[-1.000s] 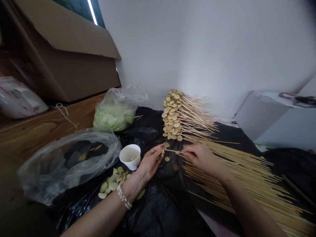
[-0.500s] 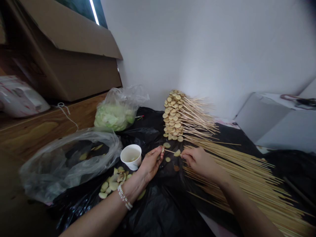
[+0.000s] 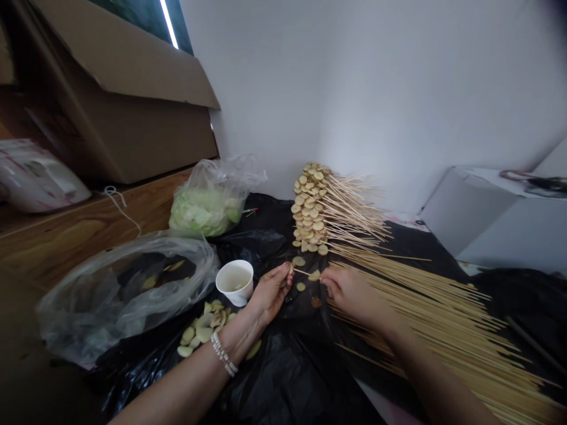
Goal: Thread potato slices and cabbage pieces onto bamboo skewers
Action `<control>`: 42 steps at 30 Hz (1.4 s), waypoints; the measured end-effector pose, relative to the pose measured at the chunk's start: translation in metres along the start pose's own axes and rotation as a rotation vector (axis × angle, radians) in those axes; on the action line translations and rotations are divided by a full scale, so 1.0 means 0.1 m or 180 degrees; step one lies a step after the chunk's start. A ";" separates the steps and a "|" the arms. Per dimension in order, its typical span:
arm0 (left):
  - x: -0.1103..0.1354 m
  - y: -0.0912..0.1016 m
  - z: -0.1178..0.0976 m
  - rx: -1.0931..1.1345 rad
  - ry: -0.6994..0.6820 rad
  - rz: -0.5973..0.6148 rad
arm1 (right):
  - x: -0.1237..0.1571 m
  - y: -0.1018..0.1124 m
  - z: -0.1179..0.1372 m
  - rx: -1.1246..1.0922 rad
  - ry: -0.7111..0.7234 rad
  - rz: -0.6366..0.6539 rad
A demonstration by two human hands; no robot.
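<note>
My left hand (image 3: 273, 290), with a beaded bracelet at the wrist, is closed on a pale potato slice (image 3: 291, 268) at the tip of a thin wooden skewer (image 3: 303, 271). Another potato slice (image 3: 314, 275) is threaded on this skewer between the hands. My right hand (image 3: 348, 290) pinches the skewer just right of that slice. Loose slices lie on the black plastic below, among them a round slice (image 3: 301, 287) and a brownish one (image 3: 316, 302). Beside my left forearm is a pile of potato slices (image 3: 204, 334), partly hidden by the arm.
A white cup (image 3: 235, 283) stands left of my left hand. Filled skewers (image 3: 310, 206) are stacked near the wall. Bare skewers (image 3: 434, 319) spread under my right arm. At left are an open plastic bag (image 3: 110, 295), a bag of cabbage (image 3: 201, 209) and a cardboard box (image 3: 133, 130).
My right hand has moved slightly left, closer to my left hand. The threaded slice has shifted a little left too. My left hand has stayed in place.
</note>
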State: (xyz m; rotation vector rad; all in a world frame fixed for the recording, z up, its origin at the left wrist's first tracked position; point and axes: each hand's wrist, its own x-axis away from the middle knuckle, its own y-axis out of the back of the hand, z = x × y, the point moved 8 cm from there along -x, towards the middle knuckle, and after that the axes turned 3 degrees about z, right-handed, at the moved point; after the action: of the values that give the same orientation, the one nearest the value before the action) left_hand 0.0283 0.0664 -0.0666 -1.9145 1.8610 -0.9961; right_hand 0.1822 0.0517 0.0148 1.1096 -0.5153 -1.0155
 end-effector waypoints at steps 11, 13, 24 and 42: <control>0.01 -0.01 0.00 -0.0026 0.0024 -0.0013 | -0.03 -0.05 -0.02 0.0016 0.0002 -0.0169; 0.00 0.00 0.00 -0.0038 0.0025 -0.0006 | -0.03 -0.08 -0.02 -0.0027 -0.0025 -0.0096; -0.02 0.01 0.00 -0.0032 -0.0027 0.0045 | -0.03 -0.13 0.01 0.0479 -0.0073 -0.0192; -0.02 0.02 0.02 -0.0183 -0.0020 0.0104 | -0.02 -0.20 0.03 0.0256 -0.0089 -0.0145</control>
State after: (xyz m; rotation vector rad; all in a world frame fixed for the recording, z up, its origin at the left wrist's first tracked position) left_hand 0.0283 0.0673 -0.0697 -1.9107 1.9308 -0.9353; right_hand 0.1706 0.0501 -0.0019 1.1844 -0.5596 -1.0588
